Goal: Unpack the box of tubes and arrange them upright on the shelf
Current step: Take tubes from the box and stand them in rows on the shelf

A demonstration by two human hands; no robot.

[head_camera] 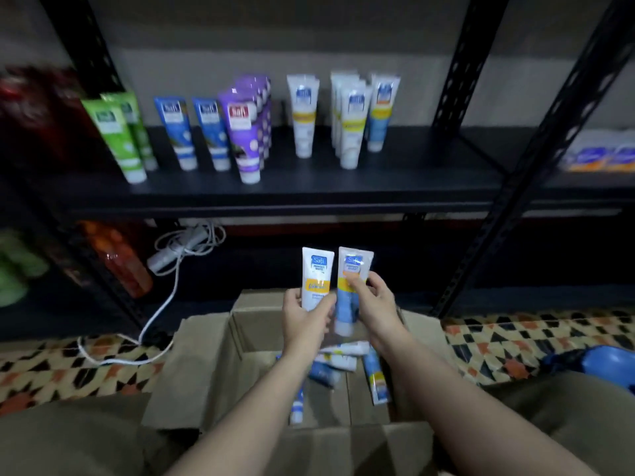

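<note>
An open cardboard box [206, 359] sits on the floor in front of me, with several tubes [376, 379] lying loose inside. Above it, my left hand [305, 319] grips a white and yellow tube [316, 274] held upright. Right beside it, my right hand [372, 302] grips a white, yellow and blue tube [350, 286], also upright. On the black shelf [343, 188] stand green tubes [118, 135], blue tubes [192, 132], purple tubes [245, 132] and white tubes [347, 118], all upright on their caps.
Black perforated shelf posts [529, 159] rise on the right and left. A white power cable [168, 286] trails from the lower shelf onto the patterned tiled floor. An orange bottle [117, 259] lies on the lower left; packets [604, 154] sit on the shelf at far right.
</note>
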